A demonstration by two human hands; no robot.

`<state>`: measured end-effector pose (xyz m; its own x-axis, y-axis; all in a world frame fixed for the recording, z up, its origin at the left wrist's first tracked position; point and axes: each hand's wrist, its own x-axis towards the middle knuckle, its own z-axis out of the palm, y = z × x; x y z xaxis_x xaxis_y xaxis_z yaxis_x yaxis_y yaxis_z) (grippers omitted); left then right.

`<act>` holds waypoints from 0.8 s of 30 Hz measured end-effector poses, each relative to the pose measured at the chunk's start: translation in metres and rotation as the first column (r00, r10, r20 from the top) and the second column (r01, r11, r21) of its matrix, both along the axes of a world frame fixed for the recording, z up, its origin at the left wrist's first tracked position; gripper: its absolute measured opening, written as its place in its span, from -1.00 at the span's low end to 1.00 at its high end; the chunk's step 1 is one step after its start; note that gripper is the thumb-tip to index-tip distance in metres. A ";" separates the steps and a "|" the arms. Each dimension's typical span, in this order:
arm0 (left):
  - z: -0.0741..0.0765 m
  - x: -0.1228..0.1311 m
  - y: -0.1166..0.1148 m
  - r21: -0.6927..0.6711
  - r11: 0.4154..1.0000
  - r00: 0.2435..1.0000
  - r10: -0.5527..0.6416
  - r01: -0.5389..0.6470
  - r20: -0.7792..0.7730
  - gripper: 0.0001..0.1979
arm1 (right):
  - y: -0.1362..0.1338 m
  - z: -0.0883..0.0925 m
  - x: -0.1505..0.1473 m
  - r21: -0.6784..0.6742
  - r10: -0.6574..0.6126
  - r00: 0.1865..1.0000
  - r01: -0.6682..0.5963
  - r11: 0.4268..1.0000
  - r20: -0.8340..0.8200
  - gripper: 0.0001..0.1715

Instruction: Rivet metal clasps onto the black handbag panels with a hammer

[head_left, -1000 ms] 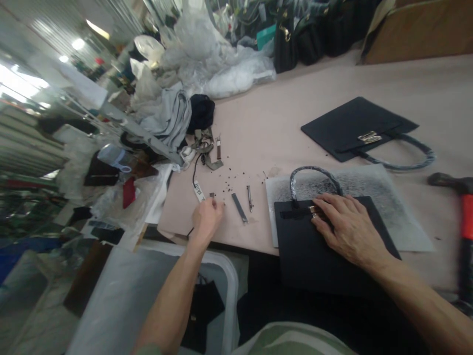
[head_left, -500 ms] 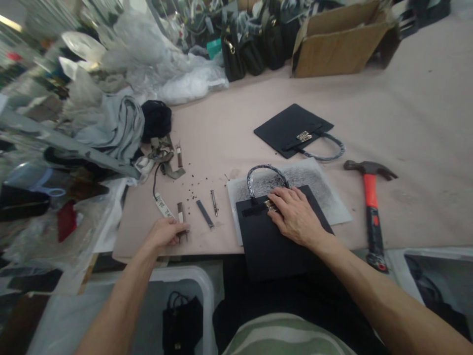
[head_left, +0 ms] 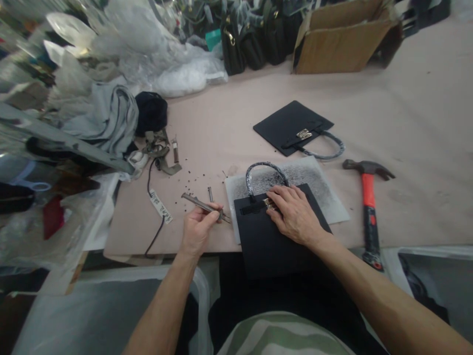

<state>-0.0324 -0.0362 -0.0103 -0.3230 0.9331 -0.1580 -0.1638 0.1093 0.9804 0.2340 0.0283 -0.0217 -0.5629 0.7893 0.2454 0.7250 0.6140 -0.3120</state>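
My left hand pinches a thin metal tool just left of the white board. The tool's pronged end points right. My right hand lies with fingers spread on a black bag panel, its fingertips at the gold clasp, which they partly cover. This panel rests partly on the board and hangs over the table's front edge. Its wrapped handle arches away from me. Behind it lies a second black panel with a gold clasp and wrapped handle.
A red-and-black hammer lies at the right. A cardboard box and black bags stand at the back. Plastic wrap, cloth and a labelled cord are at the left. White bins sit below the table.
My left hand has moved right towards the board and lifted the metal tool off the table. The right hand remains on the panel.
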 end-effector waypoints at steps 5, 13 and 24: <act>-0.010 0.018 0.002 0.172 0.974 0.927 -0.072 0.144 -0.367 -0.82 | -0.001 0.001 -0.001 -0.014 -0.009 1.000 0.009 1.000 -0.006 -0.55; -0.023 0.027 -0.008 0.302 0.921 0.864 -0.066 0.245 -0.499 -0.84 | 0.000 0.002 -0.002 -0.016 -0.012 1.000 0.012 1.000 0.014 -0.56; -0.034 0.035 -0.003 0.370 0.905 0.856 0.012 0.211 -0.517 -0.86 | 0.000 0.001 -0.002 -0.035 -0.013 1.000 0.013 0.999 0.003 -0.55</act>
